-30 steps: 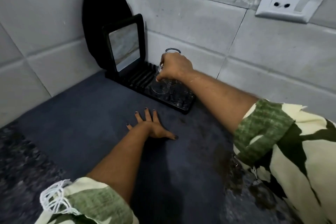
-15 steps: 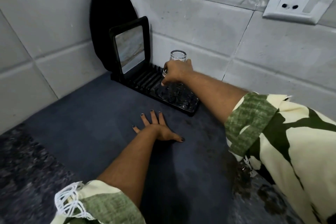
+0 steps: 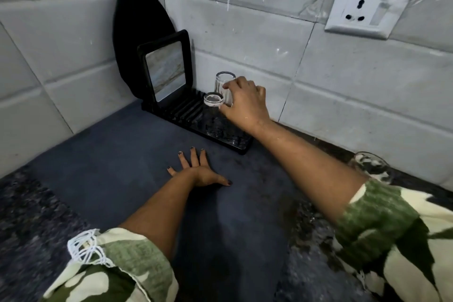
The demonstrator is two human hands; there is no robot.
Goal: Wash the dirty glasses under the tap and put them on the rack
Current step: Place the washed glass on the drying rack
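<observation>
Far back in the tiled corner, I have my right hand (image 3: 245, 103) over the black rack (image 3: 188, 115), fingers curled around the near glass (image 3: 213, 100), which I am setting down there. It looks upside down, its base ring facing up, though the clear glass over black ribs makes the lower part hard to read. Just behind it, touching or nearly so, a second glass (image 3: 223, 83) stands against the wall tile. My left hand (image 3: 198, 169) lies flat on the dark counter (image 3: 110, 179) near the rack's front edge, fingers spread, holding nothing and only bracing me.

I judge this to be the placing step for one washed glass: it seems seated on the rack, but my fingers are not yet off it. The next move calls for letting go gently and lifting straight up and back, so I do not knock the near glass into the far one or tip either over.

Off to the right, beyond my right forearm, one more glass (image 3: 372, 167) sits on the counter by the wall; whether it is washed I cannot tell. No tap shows in this view.
</observation>
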